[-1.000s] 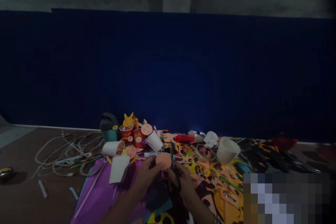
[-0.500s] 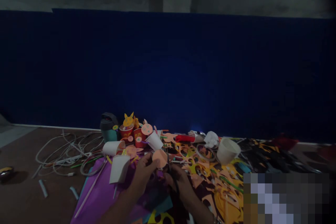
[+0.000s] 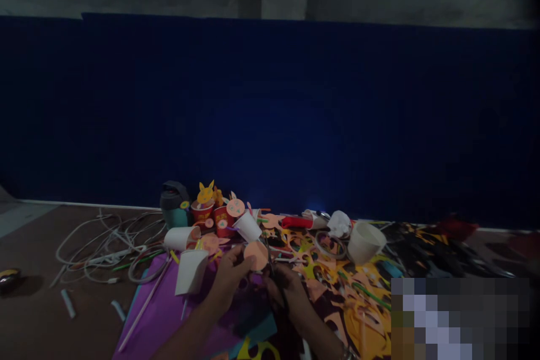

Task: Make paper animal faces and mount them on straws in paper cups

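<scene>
A round peach-coloured paper disc [image 3: 256, 256] is pinched between the thumb and fingers of my left hand [image 3: 232, 275]. Beside it, my right hand [image 3: 287, 289] is closed around a pair of dark scissors [image 3: 270, 253], whose blades point up along the disc's right edge. Whether the blades touch the paper, I cannot tell. Under my hands lie purple sheets [image 3: 169, 306] and a blue sheet [image 3: 264, 326]. Left of my left hand, a white paper cup [image 3: 190, 273] stands on the purple sheet, and another white cup [image 3: 248, 228] tilts just behind the disc.
Red cups [image 3: 203, 214] with paper animal faces stand at the back beside a teal bottle [image 3: 175, 208]. Tangled white cables [image 3: 105, 247] lie at left. Cut paper scraps [image 3: 329, 275] cover the right side, near a white tub [image 3: 366, 243] and a tape roll [image 3: 331, 246]. A blue panel [image 3: 270, 124] rises behind.
Both hands stay in nearly the same place. The peach disc has shifted very slightly left, and the scissors remain at its right edge.
</scene>
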`<state>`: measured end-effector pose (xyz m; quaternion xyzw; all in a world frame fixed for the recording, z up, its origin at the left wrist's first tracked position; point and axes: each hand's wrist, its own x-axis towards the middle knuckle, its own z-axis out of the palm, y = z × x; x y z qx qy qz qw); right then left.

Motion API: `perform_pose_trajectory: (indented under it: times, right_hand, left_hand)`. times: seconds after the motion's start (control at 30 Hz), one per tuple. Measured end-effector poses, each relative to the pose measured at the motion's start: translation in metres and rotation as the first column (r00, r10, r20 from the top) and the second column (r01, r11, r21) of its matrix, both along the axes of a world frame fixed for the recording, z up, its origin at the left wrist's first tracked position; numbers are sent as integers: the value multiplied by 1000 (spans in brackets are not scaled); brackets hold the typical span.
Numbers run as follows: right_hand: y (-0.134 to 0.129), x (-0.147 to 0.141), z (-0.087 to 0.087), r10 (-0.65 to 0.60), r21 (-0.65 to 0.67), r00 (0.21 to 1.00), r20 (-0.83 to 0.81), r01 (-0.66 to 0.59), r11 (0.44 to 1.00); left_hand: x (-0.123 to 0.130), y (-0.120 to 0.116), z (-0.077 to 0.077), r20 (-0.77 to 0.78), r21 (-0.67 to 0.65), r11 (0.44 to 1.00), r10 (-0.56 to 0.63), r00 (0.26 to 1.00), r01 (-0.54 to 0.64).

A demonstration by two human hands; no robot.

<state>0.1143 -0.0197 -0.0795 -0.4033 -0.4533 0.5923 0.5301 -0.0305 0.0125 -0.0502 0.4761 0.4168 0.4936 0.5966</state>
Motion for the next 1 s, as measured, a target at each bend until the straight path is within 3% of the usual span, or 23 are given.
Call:
perform_pose_trajectory:
  times: [0.27,0.43,0.63,0.83,1.0]
  right_hand:
    - [1,-1,3,-77,-18,997,-6,77,997]
    - [0,3,9,-143,-6,990,-11,143,990]
    - [1,3,8,-234,-11,971,-52,234,972]
    - [-2,2,8,-167,-8,985,-32,167,986]
    - [1,4,10,-260,-48,964,-55,258,965]
  left_hand:
    - [-1,2,0,-15,-9,1000,2,1000,-3]
    - [3,0,0,-71,15,989,-146,987,147]
    - [9,-6,-2,6,-8,958,-286,958,286]
    - [9,-5,-3,-80,47,995,-87,993,91]
    - [7,-3,-1,-125,65,988,-135,983,143]
